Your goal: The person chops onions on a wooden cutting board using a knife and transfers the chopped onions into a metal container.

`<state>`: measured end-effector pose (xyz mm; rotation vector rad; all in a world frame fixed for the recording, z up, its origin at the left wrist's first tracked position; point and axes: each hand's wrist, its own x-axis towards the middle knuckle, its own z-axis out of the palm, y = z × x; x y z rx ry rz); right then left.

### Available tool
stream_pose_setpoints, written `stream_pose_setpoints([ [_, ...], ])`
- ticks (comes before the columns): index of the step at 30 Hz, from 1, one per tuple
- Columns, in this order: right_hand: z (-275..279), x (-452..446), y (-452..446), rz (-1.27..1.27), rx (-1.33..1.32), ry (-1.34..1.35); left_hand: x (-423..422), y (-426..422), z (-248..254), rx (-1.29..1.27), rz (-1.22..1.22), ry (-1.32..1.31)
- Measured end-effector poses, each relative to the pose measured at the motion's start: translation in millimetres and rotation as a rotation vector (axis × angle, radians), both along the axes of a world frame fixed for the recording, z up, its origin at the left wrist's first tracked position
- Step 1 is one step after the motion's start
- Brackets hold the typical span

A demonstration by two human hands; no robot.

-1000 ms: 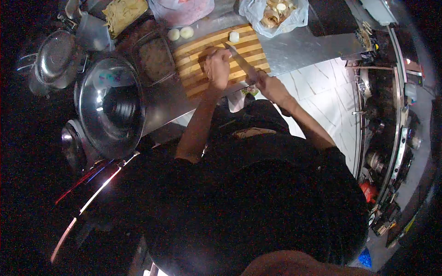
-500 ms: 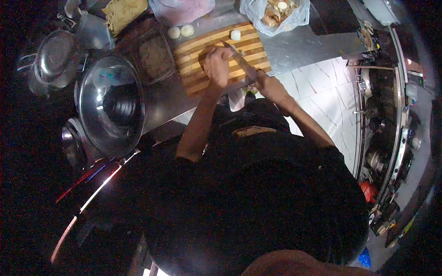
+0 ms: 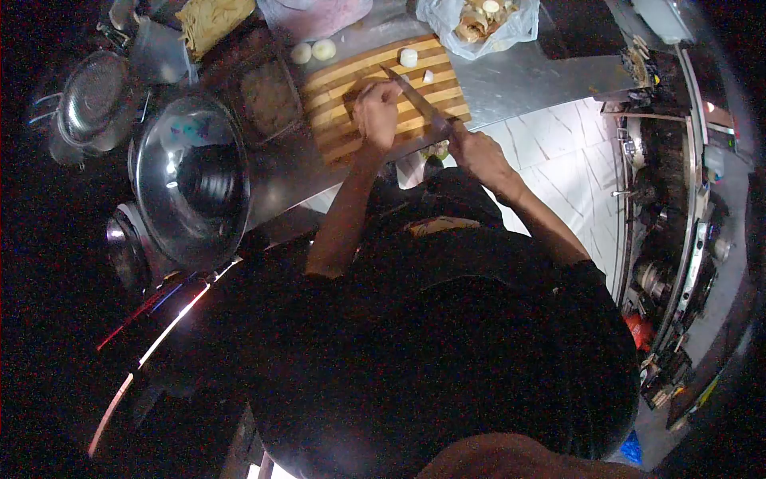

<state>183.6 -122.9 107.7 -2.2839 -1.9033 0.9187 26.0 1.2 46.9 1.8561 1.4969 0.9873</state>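
Since the prior frame, your R hand (image 3: 483, 158) & the knife (image 3: 418, 100) have shifted slightly right, & a small white piece (image 3: 428, 77) now shows just R of the blade. Going L to R: mesh strainer (image 3: 94, 94), big metal bowl (image 3: 191, 219), then yellow strips (image 3: 214, 22) up top & a metal tray (image 3: 270, 100) w/ brownish contents. Two white bulbs (image 3: 313, 53) sit side by side on the counter (image 3: 279, 172), near the top-L edge of your striped cutting board (image 3: 339, 136). Your L hand (image 3: 377, 113) is over the board, fingers curled in narrow by the blade; can't tell what, if anything, it grips. Blade slants over the board, tip pointing up-L. White chunk (image 3: 408, 57) is on the board, beyond the knife, nr the far edge. Your R hand is closed around the knife's handle, by the board's near-R edge. Plastic bag (image 3: 519, 30) w/ brown peelings (image 3: 472, 30) sits beyond the board's far-R corner.
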Motion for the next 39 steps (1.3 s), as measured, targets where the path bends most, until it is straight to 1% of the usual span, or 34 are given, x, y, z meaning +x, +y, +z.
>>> stream_pose_setpoints([
  [2,-15.0,-2.6,5.5,0.016,-0.050,-0.009,0.0,-0.5,1.9,0.001,0.001,0.023],
  [5,-5.8,-9.7,9.8,-0.064,0.033,0.072,-0.5,3.2,-2.0,0.013,0.011,-0.005],
  [8,-5.5,0.0,7.5,-0.038,0.012,0.086,-2.3,2.7,-11.2,0.013,0.019,-0.048],
  [11,17.4,-2.0,5.5,-0.037,0.058,0.093,-2.2,2.6,-16.6,0.010,0.029,-0.073],
  [12,16.8,-1.5,4.7,-0.025,0.048,0.085,-2.3,1.1,-9.0,0.003,0.026,-0.076],
  [17,7.6,-5.3,4.2,-0.026,-0.015,0.041,-1.2,-0.7,-6.3,0.024,0.020,-0.072],
  [20,-24.2,-9.5,8.6,-0.061,0.025,0.055,-1.3,1.2,-6.3,0.079,0.005,-0.078],
  [23,-0.2,-2.6,13.7,0.005,0.014,0.107,-1.7,-0.1,-7.0,0.098,0.015,-0.089],
  [25,-8.9,2.5,8.5,-0.019,0.066,0.093,-2.4,0.4,-9.1,0.089,0.017,-0.071],
  [26,-12.5,4.7,6.7,-0.029,0.090,0.085,-2.0,0.4,-10.3,0.088,0.018,-0.111],
  [28,8.9,-0.7,6.3,-0.037,0.052,0.095,-1.7,0.3,-15.7,0.085,0.019,-0.187],
  [29,16.0,-2.7,6.1,-0.042,0.033,0.101,-1.6,0.3,-18.7,0.076,0.033,-0.163],
  [31,13.2,-0.4,4.1,-0.018,0.018,0.099,-1.5,1.1,-22.4,0.059,0.060,-0.115],
  [34,12.4,-1.3,3.1,-0.008,-0.001,0.067,-1.8,3.3,-23.3,0.191,0.040,-0.066],
  [36,9.6,-6.1,3.7,-0.013,-0.002,0.047,-1.6,1.7,-20.8,0.163,0.032,-0.108],
  [39,-10.7,-12.7,7.3,-0.026,0.007,0.027,-0.8,1.5,-17.2,0.144,0.033,-0.126],
])
